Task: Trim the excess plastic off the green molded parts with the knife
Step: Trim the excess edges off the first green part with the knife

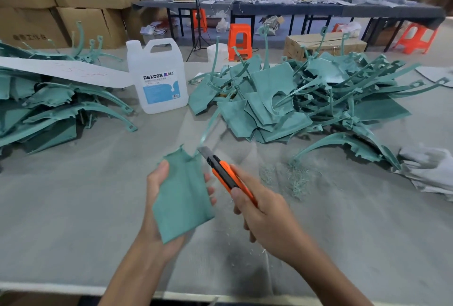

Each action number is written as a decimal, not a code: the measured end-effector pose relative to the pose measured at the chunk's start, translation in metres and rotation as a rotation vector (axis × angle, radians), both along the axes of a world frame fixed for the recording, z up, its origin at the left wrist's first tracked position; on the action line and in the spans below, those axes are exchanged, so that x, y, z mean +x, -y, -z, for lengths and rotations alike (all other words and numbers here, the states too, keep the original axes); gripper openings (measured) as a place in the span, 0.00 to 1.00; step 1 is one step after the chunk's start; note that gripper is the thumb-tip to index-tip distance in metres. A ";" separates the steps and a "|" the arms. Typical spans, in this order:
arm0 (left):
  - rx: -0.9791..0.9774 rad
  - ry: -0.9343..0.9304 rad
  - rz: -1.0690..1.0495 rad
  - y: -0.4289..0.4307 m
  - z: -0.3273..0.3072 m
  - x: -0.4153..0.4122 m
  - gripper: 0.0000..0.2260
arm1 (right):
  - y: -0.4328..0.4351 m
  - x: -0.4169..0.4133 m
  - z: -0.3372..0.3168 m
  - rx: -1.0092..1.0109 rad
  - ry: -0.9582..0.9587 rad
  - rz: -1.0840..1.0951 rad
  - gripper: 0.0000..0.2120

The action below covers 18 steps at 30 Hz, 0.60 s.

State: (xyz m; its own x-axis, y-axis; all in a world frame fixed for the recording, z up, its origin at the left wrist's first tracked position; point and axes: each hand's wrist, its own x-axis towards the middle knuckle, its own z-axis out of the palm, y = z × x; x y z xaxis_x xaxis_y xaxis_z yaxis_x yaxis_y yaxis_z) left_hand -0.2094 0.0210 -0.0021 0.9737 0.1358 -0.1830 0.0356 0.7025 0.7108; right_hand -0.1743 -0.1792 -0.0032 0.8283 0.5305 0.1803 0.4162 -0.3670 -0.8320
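Knife blade aimed up-left, at green part's top edge

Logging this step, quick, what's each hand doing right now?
Left hand: closed, holding a green molded part.
Right hand: closed, holding the orange knife, blade at the part's top edge.

Jug stands on the table between two heaps of parts; shavings lie right.

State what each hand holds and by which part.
The left hand grips a green molded part by its flat panel. The right hand grips the orange knife by its handle.
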 end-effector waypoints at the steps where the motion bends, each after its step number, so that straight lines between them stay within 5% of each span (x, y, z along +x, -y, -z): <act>1: 0.009 0.043 0.017 0.005 -0.001 0.007 0.38 | -0.003 0.003 -0.002 -0.021 0.025 0.010 0.21; 4: -0.020 0.035 0.060 0.019 -0.008 0.019 0.27 | -0.006 0.013 -0.001 -0.077 0.052 0.072 0.21; 18: -0.183 -0.023 0.061 0.039 0.029 0.050 0.23 | -0.002 0.037 0.016 -0.245 0.132 0.211 0.24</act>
State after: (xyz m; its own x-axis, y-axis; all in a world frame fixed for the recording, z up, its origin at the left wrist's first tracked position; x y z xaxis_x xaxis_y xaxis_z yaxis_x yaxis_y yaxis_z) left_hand -0.1599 -0.0176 -0.0311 0.9744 0.0392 -0.2215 0.0967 0.8161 0.5697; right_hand -0.1373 -0.1772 -0.0194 0.9024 0.3908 0.1817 0.4079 -0.6384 -0.6528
